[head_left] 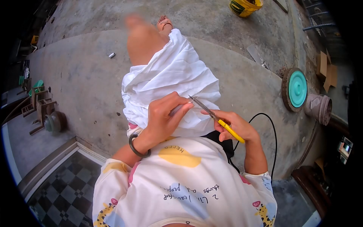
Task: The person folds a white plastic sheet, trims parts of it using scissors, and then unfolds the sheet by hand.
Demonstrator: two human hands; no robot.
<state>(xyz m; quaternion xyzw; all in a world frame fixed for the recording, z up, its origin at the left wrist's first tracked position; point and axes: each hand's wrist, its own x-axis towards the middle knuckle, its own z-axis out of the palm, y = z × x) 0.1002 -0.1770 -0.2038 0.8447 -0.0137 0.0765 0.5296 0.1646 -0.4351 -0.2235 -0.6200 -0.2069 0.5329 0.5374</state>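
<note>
White cloth [174, 75] lies in loose folds over my lap and upper legs. My left hand [168, 113] is closed in a pinch above it, with a bit of the white cloth at the thumb and forefinger. A dark bangle [137, 147] circles that wrist. My right hand [236, 126] grips a pair of scissors with yellow handles [230, 131]. Their metal blades point up and left, and the tips reach the fingertips of my left hand. Whether the blades touch the cloth there is too small to tell.
Concrete floor [87, 75] surrounds me. A yellow bucket [245, 7] stands at the far right, and a turquoise lid [297, 89] and a pale bucket [319, 109] are at my right. A black cable [276, 132] curves nearby. Wooden stools [41, 108] stand left.
</note>
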